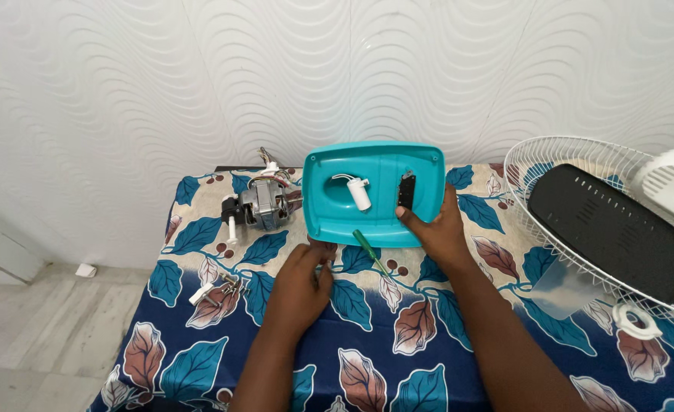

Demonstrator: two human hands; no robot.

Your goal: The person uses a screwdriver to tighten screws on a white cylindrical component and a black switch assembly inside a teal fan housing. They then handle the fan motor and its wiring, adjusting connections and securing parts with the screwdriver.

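A teal plastic cover (375,191) lies hollow side up on the table (367,358), which is draped in a blue cloth with a leaf pattern, near the far edge by the white patterned wall. The right hand (440,229) rests on the cover's near right corner, its thumb over the rim and pressing inside just below a small black part (406,190), so this hand has a loose grip on the cover. A small white cylinder (359,193) with a wire sits in the middle of the cover. The left hand (303,282) lies flat and loosely spread on the cloth, holding nothing, its fingertips just below the cover's near left corner. Between the two hands a green-handled screwdriver (367,248) lies touching the cover's near edge. Left of the cover sits a fan motor (262,204), and near the left hand lie some screws (230,286). A fan grille (604,229) rests at the right.
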